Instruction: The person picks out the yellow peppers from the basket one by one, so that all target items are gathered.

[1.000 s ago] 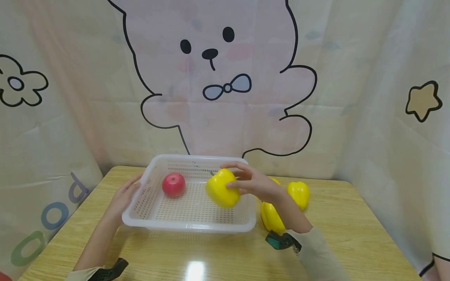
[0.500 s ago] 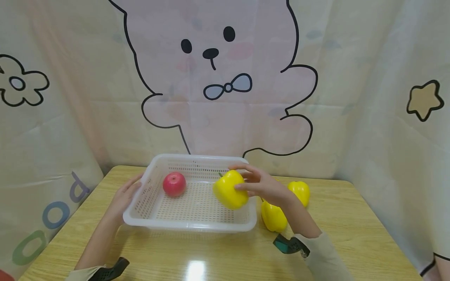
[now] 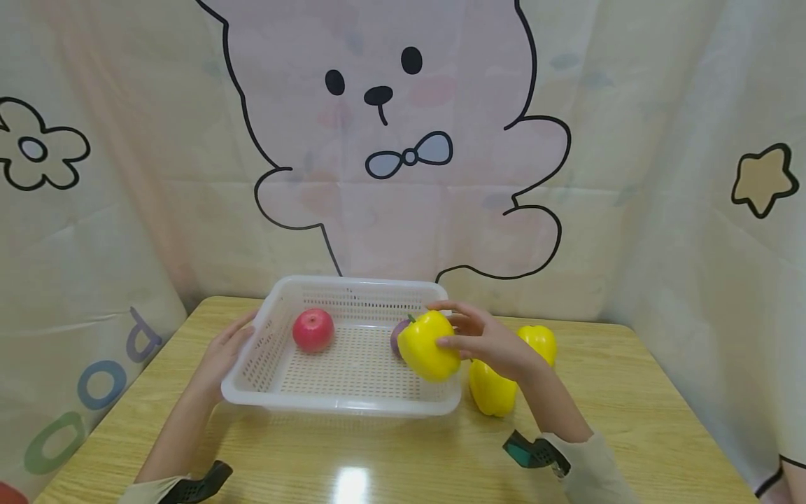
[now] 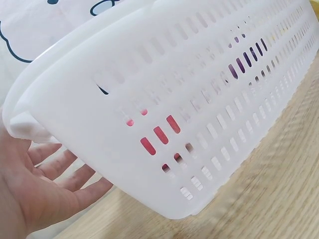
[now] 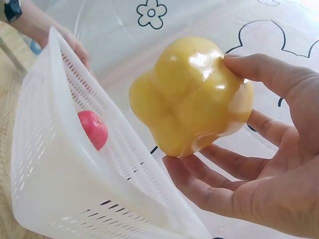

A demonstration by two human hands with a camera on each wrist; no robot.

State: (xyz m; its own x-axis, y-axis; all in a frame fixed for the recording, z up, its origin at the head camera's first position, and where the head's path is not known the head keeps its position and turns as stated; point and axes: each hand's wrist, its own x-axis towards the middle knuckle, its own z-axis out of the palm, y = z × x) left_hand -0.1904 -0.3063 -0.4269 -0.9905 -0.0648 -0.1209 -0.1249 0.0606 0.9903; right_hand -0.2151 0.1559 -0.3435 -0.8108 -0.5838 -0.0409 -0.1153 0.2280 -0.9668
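Note:
Over the right end of the white plastic basket (image 3: 340, 404), my right hand (image 3: 488, 339) grips a yellow bell pepper (image 3: 429, 346), its green stem pointing up and left. In the right wrist view, thumb and fingers hold the pepper (image 5: 192, 97) from the side, with its lobed bottom showing. My left hand (image 3: 222, 353) rests against the basket's left end, fingers relaxed. From the left wrist, those fingers (image 4: 75, 184) lie at the outer wall just below the rim. Inside the basket sit a red apple (image 3: 313, 330) and a purple rounded thing (image 3: 398, 338), partly hidden by the pepper.
Right of the basket, a yellow bell pepper (image 3: 492, 389) stands on the wooden table (image 3: 598, 413). Another yellow pepper (image 3: 540, 341) is farther back, partly covered by my right wrist. A printed cloth (image 3: 390, 224) hangs behind the table.
My right hand has moved right with the yellow bell pepper, from above the basket's middle right to its right end. The purple thing has come into sight behind it. My left hand stays put.

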